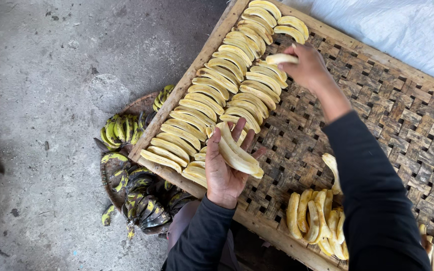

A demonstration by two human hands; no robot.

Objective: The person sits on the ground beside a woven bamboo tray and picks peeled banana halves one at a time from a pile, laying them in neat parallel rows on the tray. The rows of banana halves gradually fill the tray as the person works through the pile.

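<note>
- While the left hand (225, 173) is cupping a small stack of peeled banana slices (237, 152) over the near edge of the woven bamboo tray (377, 108), its fingers are curling around them.
- Farther up, the right hand (305, 65) is pinching a single banana slice (281, 58) at the right end of the far rows.
- Laid slices (217, 85) are filling the tray's left side in neat rows.
- A loose pile of slices (317, 216) is sitting near right.
- Unpeeled green-black bananas (136, 195) are lying in a basket on the concrete floor (36, 100), left.
</note>
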